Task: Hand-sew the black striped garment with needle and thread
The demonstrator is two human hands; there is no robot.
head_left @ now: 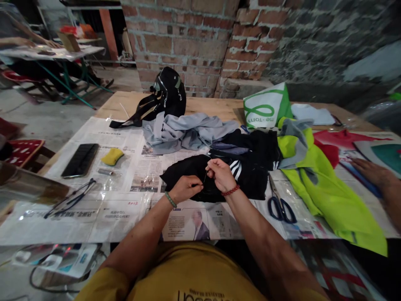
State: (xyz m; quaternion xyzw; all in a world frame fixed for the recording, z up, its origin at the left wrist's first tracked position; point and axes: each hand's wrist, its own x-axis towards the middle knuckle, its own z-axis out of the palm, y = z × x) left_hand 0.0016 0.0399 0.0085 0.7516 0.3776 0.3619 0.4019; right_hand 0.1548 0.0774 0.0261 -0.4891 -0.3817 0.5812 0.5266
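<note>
Above the black cloth [181,167], laid on newspaper [125,230], a thin strand [205,179] is pinched between the fingertips of the left hand [186,188] and the right hand [221,173], both nearly closed. If either pinch is loosened, so fine a strand could be lost against the cloth. Whether a needle is gripped cannot be told. Well right of the cloth, another person's hand [368,170] is seen, the forearm cut off.
</note>
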